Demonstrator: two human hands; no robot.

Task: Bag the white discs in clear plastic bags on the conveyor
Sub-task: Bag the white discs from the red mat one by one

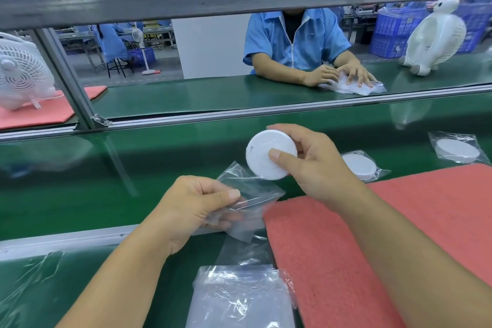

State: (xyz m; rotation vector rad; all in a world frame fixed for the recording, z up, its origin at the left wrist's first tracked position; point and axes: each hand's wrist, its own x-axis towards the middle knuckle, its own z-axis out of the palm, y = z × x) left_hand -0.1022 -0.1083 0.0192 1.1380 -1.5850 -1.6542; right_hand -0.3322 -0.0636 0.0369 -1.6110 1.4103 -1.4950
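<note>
Right hand (pixel 308 162) pinches round white plastic disc (pixel 270 155), thumb on its face, held above green conveyor belt (pixel 106 181). Left hand (pixel 191 205) pinches open clear plastic bag (pixel 247 194), just below the disc. Two bagged discs (pixel 358 166) lie right, beside pink foam mat (pixel 372 234).

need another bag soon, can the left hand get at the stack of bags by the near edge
Probably not yet: the left hand is gripping an open bag. The stack of bags lies uncovered just below it.
</note>
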